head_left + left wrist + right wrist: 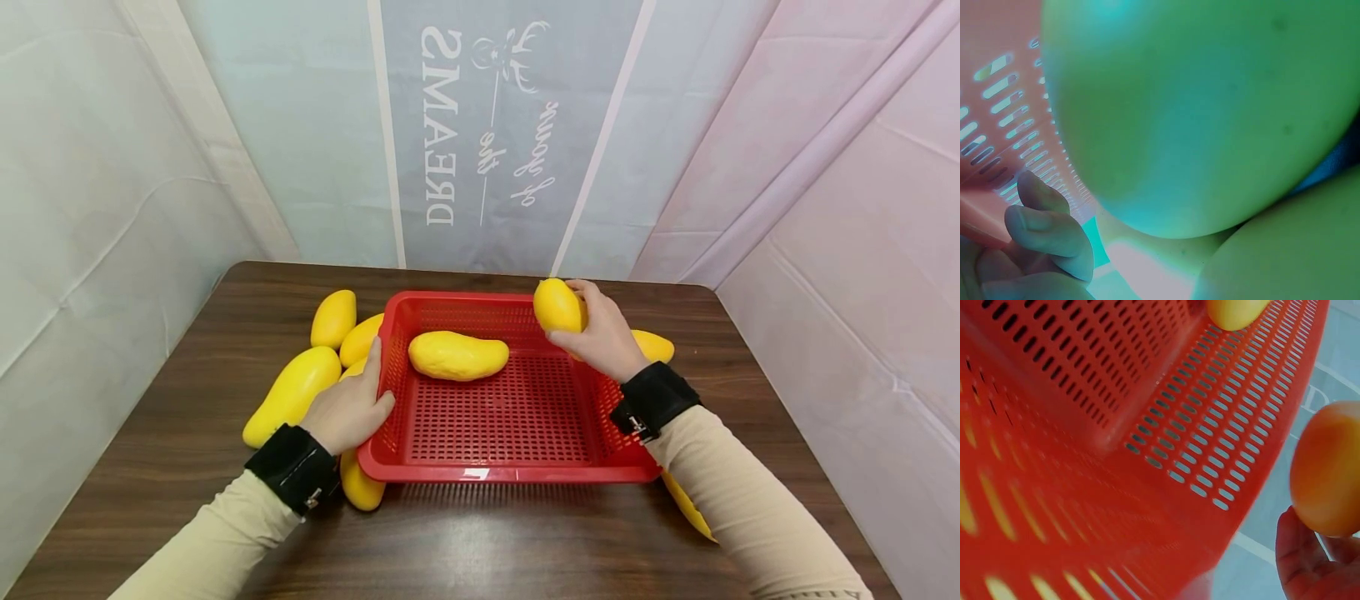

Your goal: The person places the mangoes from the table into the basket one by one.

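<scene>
A red plastic basket (480,474) with slotted walls sits on the table. My left hand (348,412) grips its left rim, the thumb on the inner side and the fingers bent against the outer wall in the left wrist view. Over the far right corner of the basket, my right hand (609,337) holds a yellow mango (558,305) between thumb and fingers, at rim height or above. Another mango (457,356) lies inside, towards the far left. In the right wrist view the held mango (1329,469) appears beside the slotted wall.
Several mangoes (292,397) lie left of the basket, close around my left hand; one large mango (1197,112) fills much of the left wrist view. To the right are a mango (653,346) behind my wrist and another (688,507) partly under my forearm. Cloth walls surround the brown table (465,550).
</scene>
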`<control>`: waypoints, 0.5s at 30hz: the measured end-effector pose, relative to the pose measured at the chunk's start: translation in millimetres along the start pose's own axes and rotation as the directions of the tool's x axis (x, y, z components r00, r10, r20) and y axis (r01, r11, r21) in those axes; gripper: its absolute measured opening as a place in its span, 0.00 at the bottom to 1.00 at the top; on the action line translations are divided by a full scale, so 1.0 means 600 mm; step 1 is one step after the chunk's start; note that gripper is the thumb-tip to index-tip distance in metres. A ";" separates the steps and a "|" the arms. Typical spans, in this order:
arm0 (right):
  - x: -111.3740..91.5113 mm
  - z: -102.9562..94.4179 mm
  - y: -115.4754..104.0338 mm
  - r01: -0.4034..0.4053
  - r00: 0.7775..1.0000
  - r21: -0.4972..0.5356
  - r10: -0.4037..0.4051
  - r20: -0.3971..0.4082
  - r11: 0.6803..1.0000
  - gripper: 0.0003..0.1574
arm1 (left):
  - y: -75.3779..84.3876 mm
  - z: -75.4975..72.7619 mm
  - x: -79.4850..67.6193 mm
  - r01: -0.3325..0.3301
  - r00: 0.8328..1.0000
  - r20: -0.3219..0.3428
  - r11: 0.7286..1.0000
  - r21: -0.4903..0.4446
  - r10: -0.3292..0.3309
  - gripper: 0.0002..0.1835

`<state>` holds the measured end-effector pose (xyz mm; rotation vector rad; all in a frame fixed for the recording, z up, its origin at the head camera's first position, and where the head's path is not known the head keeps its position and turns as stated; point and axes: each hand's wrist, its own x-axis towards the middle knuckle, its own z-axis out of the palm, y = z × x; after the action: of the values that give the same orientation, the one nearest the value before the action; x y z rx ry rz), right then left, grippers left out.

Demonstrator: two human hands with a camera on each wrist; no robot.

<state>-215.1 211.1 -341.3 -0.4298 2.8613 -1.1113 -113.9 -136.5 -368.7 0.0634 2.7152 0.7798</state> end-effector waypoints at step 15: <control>0.002 0.028 0.010 -0.011 0.996 -0.105 0.021 0.091 0.994 0.51 | 0.001 0.000 -0.001 -0.001 1.000 -0.007 1.000 0.008 0.001 0.46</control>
<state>-215.7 203.9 -357.6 -0.4502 2.8455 -0.9170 -113.4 -136.3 -368.1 0.0633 2.7255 0.7710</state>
